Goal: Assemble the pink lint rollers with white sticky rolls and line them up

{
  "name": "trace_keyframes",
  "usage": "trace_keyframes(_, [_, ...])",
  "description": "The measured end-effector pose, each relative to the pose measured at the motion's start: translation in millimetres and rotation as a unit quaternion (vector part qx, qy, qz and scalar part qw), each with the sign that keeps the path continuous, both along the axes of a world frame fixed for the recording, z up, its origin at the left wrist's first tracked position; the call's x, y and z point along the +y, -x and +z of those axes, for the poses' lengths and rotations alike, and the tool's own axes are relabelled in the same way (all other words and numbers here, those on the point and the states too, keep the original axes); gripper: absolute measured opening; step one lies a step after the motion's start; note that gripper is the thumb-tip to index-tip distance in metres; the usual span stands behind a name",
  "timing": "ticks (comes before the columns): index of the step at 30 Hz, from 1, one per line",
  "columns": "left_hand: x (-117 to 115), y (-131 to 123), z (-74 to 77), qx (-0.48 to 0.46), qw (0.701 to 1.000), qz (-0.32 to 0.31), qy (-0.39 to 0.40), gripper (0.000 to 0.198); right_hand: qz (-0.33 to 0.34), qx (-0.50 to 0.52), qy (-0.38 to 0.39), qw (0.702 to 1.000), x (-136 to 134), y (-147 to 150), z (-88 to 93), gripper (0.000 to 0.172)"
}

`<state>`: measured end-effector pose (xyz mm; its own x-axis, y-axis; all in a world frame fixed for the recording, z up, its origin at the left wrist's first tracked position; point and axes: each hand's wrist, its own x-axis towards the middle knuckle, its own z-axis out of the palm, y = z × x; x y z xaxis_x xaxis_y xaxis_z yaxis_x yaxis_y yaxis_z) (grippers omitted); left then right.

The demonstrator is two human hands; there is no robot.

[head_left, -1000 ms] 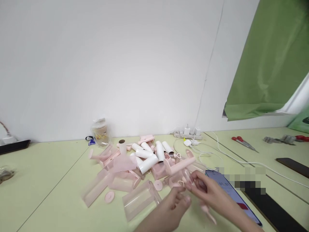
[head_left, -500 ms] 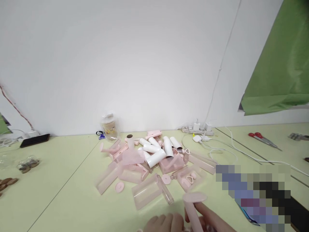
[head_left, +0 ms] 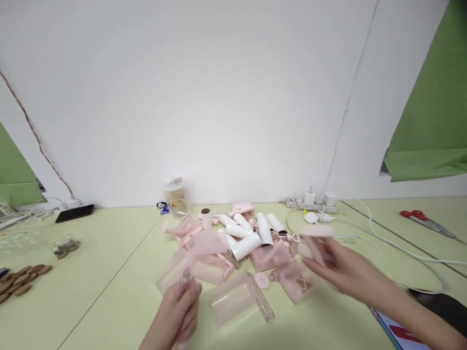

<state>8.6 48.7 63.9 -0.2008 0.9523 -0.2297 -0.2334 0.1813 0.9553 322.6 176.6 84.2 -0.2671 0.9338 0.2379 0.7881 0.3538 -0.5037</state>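
Observation:
My left hand (head_left: 182, 308) is closed around a slim clear pinkish tube (head_left: 185, 277), its upper end showing above the fingers. At the right of the pile, my right hand (head_left: 339, 262) grips a pale pink T-shaped piece with a flat oval top (head_left: 318, 232), blurred by motion. Between the hands lie a translucent pink sleeve (head_left: 233, 296) and a clear tube (head_left: 261, 299). Behind them are several glossy white tubes (head_left: 247, 246), a pink disc (head_left: 261, 280) and a translucent pink box (head_left: 295, 282) with a small loop inside.
Along the wall stand a bagged cup (head_left: 177, 197) and a power strip with chargers (head_left: 314, 204). Red-handled scissors (head_left: 423, 218) lie far right, a phone (head_left: 401, 335) front right. Brown discs (head_left: 24, 282) and a dark phone (head_left: 75, 214) are at left.
My hands have moved apart from the front edge: the right up and rightward with the pink T-shaped piece, the left up and leftward with the clear tube. The camera view has shifted left.

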Motion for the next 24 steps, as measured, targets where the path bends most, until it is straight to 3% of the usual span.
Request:
trace_keyframes(2, [25.3,-17.2,6.4,-0.127,0.991,-0.002,-0.047,0.041,0.032,-0.046,0.055,0.997,34.6,36.0,3.6,0.043])
trace_keyframes(5, [58.7,-44.0,10.3,-0.305,0.947,0.027,-0.095,0.029,0.039,-0.050,0.061,0.996,72.2,80.1,0.5,0.037])
trace_keyframes(9, [85.2,-60.6,11.0,-0.368,0.917,0.075,-0.137,0.028,0.043,-0.003,0.033,0.999,80.6,101.4,0.5,0.039])
trace_keyframes(12, [92.0,-61.7,11.6,-0.397,0.894,0.118,-0.171,0.027,0.070,0.049,0.025,0.996,52.2,102.9,4.2,0.035])
trace_keyframes(15, [87.2,-64.0,13.6,-0.416,0.873,0.155,-0.203,0.027,0.144,0.092,0.087,0.981,6.3,106.0,-2.8,0.031])
trace_keyframes(16, [83.2,-66.4,14.4,-0.423,0.866,0.160,-0.213,0.027,0.176,0.115,0.123,0.970,-8.8,107.6,-8.0,0.029])
trace_keyframes(17, [78.0,-69.4,15.1,-0.429,0.861,0.161,-0.222,0.027,0.208,0.198,0.183,0.940,-22.4,109.1,-13.9,0.028])
trace_keyframes(21, [53.5,-84.4,12.0,-0.433,0.852,0.164,-0.244,0.032,0.231,0.357,0.353,0.833,-57.4,108.1,-35.7,0.042])
trace_keyframes(23, [43.7,-88.8,4.9,-0.431,0.855,0.163,-0.240,0.039,0.245,0.354,0.383,0.817,-67.8,102.8,-43.1,0.047])
trace_keyframes(24, [40.2,-89.5,0.1,-0.436,0.856,0.154,-0.230,0.043,0.251,0.345,0.353,0.833,-72.9,99.8,-46.3,0.048])
